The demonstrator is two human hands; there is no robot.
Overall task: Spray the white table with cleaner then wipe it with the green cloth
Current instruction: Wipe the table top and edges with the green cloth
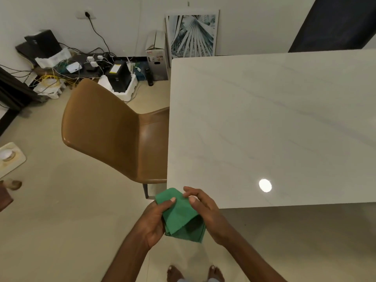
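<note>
The folded green cloth (180, 216) is held in both hands just off the near left corner of the white table (274, 123). My left hand (153, 220) grips its left side with the thumb on top. My right hand (205, 210) pinches its upper right edge with thumb and fingers. The cloth hangs over the floor, with its top corner at the table's edge. No spray bottle is in view.
A brown chair (114, 129) is tucked at the table's left side. Cables, power adapters and boxes (85, 66) crowd the floor by the far wall, with a framed print (192, 34) leaning there. My bare feet (195, 273) stand on the tile floor.
</note>
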